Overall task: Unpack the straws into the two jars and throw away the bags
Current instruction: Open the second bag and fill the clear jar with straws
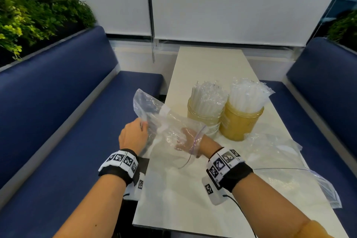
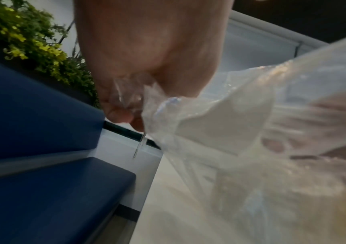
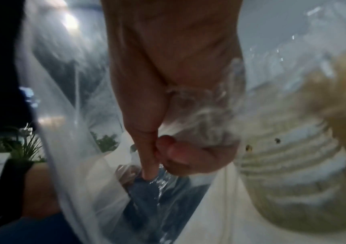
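The crinkled clear plastic bag (image 1: 164, 121) I'm working is held up over the near-left corner of the long cream table (image 1: 173, 199), its closed end poking out past the table's left edge. My left hand (image 1: 133, 135) has its fingers (image 2: 120, 113) clenched on a gathered fold of the thin film. My right hand (image 1: 186, 139) sits inside the bag's mouth, the purple zip rim ringing the wrist, fingers (image 3: 180, 156) curled round bunched plastic. Just behind stand two amber plastic jars, the left jar (image 1: 204, 118) and the right jar (image 1: 239, 121) touching, each packed with upright wrapped white straws (image 1: 245, 96). A second flat clear bag (image 1: 286, 170) lies on the table at my right, overhanging that edge. Navy padded benches (image 1: 58, 112) flank the table.
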